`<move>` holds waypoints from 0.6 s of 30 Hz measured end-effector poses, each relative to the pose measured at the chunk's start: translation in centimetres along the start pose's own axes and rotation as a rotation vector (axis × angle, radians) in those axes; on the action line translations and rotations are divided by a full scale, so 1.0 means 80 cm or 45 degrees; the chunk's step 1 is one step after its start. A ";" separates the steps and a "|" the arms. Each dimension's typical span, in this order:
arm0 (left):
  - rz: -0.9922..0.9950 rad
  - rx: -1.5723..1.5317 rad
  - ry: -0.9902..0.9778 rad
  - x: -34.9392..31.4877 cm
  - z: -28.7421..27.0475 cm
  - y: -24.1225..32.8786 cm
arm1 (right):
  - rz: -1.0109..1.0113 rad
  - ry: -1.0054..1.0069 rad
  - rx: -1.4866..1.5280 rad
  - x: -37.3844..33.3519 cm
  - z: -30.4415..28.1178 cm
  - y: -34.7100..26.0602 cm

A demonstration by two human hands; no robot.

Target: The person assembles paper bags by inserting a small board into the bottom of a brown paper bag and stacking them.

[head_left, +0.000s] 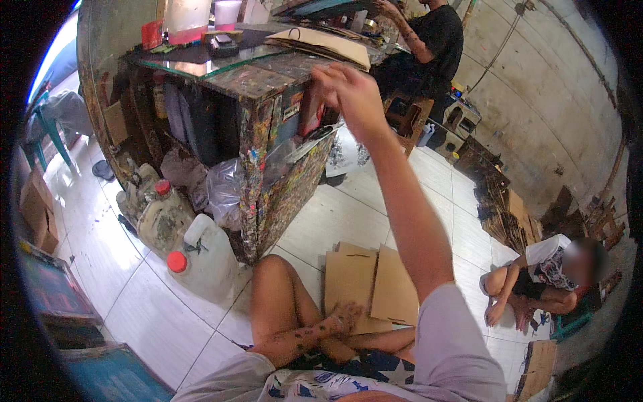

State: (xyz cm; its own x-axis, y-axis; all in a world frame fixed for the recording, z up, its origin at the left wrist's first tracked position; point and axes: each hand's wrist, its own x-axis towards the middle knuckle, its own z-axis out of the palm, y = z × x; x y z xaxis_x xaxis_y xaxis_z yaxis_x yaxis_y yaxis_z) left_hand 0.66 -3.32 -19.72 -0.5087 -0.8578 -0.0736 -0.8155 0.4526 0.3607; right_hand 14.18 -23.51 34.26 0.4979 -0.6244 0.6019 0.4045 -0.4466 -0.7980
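Note:
Raised in front of the painted table's corner is my right hand (pixel 351 97), somewhat blurred, its fingers loosely bent and apart with nothing visible in them. A stack of brown cardboard sheets (pixel 325 45) lies on the tabletop just beyond it. Low between my bent legs, my left hand (pixel 345 317) lies with fingers spread on the lower part of a flat cardboard piece (pixel 348 278). Beside that piece, a second flat cardboard piece (pixel 395 285) rests on the tiled floor.
A paint-spattered table (pixel 281 201) stands ahead, bearing a glass sheet (pixel 201 65) and a white bucket (pixel 187 20). Plastic jugs (pixel 207 258) stand at its left. One person (pixel 439 47) sits behind; another (pixel 536 281) squats at right near stacked cardboard (pixel 502 208).

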 end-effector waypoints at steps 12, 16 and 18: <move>-0.172 -0.315 0.197 0.056 -0.006 -0.036 | 1.206 0.382 -1.847 -0.791 -0.434 0.198; -0.596 -0.631 0.238 0.050 0.011 -0.126 | 1.411 0.705 -1.641 -0.810 -0.386 0.243; -0.643 -0.815 0.213 0.088 0.025 -0.115 | 1.337 0.760 -1.747 -0.858 -0.425 0.239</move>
State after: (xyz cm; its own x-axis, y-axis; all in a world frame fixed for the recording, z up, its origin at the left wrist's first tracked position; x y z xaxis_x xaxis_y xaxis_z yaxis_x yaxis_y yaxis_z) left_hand 3.99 -13.03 -25.40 -0.0344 -0.9683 -0.2473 -0.5944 -0.1791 0.7839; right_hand -38.30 -11.00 -23.34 -0.3319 -0.9421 0.0486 -0.8548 0.2785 -0.4379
